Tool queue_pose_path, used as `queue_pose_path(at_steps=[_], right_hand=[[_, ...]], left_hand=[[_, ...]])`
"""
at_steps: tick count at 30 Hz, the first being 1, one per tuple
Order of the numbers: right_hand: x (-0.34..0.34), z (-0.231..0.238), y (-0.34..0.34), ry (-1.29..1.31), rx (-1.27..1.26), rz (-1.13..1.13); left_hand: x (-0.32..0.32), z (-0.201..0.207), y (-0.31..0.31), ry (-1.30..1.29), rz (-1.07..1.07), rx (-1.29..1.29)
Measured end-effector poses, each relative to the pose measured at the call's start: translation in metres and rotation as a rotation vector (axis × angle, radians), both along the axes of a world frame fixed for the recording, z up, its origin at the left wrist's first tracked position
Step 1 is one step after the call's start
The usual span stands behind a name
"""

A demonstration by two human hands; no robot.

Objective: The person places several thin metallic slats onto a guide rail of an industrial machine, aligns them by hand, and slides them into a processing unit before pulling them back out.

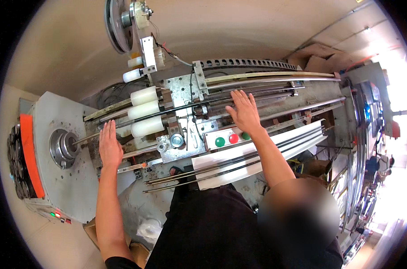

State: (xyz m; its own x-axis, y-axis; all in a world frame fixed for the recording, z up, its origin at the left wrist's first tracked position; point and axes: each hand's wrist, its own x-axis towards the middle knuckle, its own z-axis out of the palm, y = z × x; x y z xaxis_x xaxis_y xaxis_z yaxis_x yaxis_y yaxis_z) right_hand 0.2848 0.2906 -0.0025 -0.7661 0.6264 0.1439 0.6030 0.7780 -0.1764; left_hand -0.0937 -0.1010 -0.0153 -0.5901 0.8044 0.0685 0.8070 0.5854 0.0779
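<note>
A long dark rod [179,107] runs from the round metal chuck [63,148] on the left, over three white rollers [146,112], towards the right. My left hand [110,145] is near the chuck, its outstretched fingers over the rod; whether they touch it I cannot tell. On the right, my right hand [244,111] is flat with fingers extended and thumb apart, over the rod's far part. Neither hand is wrapped round anything. Between my hands is a metal carriage plate [179,85] carrying the rollers.
Green and red push buttons [233,138] sit on a panel below the carriage. Nearer me, several thin rods [203,172] rest on a white sheet-like tray [212,181]. A spool [118,24] stands above the rollers. The grey machine housing [69,188] bounds the left side.
</note>
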Motion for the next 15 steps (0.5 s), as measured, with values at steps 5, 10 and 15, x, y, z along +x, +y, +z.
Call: queue_pose_path(at_steps=[5,10,15], right_hand=[[0.022,0.018,0.025,-0.026,-0.106,0.018],[0.059,0.004,0.058,0.031,-0.01,0.038],[0.084,-0.012,0.089,0.027,-0.008,0.053]], left_hand=[[0.002,0.014,-0.004,-0.004,0.088,0.192],[0.015,0.036,0.024,0.027,0.129,0.404],[0.038,0.042,0.071,0.053,0.164,0.413]])
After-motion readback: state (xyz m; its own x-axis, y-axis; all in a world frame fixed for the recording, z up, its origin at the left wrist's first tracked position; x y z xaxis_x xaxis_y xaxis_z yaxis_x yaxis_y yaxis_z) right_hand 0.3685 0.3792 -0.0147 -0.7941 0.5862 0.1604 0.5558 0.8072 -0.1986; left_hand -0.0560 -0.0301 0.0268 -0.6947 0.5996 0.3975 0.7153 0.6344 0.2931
